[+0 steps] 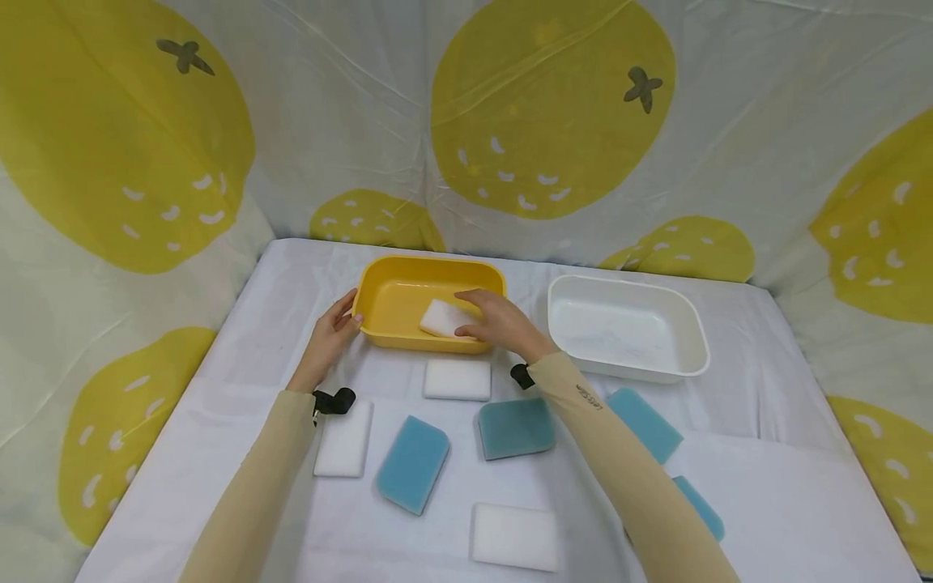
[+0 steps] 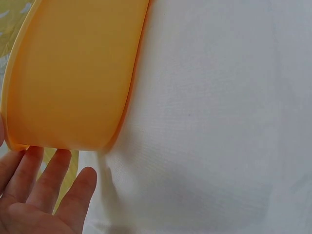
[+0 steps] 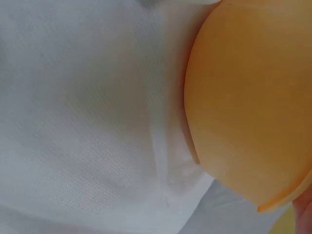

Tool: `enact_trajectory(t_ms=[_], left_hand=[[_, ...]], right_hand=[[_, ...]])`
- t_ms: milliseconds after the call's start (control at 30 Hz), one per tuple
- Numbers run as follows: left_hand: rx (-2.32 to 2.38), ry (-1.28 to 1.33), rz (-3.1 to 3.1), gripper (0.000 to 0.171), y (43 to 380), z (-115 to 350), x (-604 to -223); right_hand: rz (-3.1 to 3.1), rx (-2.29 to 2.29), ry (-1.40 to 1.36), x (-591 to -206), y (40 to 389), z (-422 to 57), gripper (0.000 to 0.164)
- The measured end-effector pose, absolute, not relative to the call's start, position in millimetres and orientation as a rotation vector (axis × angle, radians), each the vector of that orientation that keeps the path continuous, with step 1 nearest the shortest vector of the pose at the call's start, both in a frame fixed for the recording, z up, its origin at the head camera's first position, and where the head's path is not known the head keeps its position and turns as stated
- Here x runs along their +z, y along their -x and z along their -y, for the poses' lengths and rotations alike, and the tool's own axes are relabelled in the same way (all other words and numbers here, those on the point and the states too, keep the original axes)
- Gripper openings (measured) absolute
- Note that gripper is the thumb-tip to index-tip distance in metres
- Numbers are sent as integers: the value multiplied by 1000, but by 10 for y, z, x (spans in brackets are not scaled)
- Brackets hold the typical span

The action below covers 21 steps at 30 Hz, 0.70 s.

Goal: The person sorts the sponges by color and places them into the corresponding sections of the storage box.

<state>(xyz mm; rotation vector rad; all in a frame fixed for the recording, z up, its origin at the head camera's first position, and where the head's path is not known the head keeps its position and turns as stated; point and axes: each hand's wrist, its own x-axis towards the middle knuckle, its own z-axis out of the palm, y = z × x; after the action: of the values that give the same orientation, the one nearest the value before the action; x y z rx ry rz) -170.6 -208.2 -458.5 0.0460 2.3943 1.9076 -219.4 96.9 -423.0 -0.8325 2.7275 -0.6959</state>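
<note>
While the left end of the yellow tub [image 1: 394, 298] is touched by the left hand [image 1: 325, 343], its fingers nearly straight and nothing seen gripped in them, a white sponge [image 1: 440, 317] is reached by the right hand [image 1: 508, 325] inside the tub, toward its near right side. The right thumb and fingers are spread well apart about the sponge; whether it is pressed by them cannot be told, since the right wrist view is filled mostly by the tub's outer wall. The sponge is best laid flat along the near wall, with the fingertips lifted straight up so that it is not dragged. Light support is probably enough at the left end, as a thin tub could be slid or tipped by a hard push. Ahead of the tub, on the near cloth [image 1: 765, 494], other white sponges [image 1: 457, 380] and blue sponges [image 1: 413, 465] are spread, and a white tub [image 1: 627, 328] is placed to the right; the right forearm is best raised clear of both.
</note>
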Motion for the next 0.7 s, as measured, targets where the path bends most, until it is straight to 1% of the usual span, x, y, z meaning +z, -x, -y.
enact_trajectory(t_ms=[400,700], left_hand=[[1900,-29,-2388,58,1709,2076,-4580],[1908,-39,-2389,57,1701,2078,-4575]], right_hand=[[-2719,-960,809,-4118,2061,-1112,65],[-2731,-1111,911,-4023,1882,-1282,64]])
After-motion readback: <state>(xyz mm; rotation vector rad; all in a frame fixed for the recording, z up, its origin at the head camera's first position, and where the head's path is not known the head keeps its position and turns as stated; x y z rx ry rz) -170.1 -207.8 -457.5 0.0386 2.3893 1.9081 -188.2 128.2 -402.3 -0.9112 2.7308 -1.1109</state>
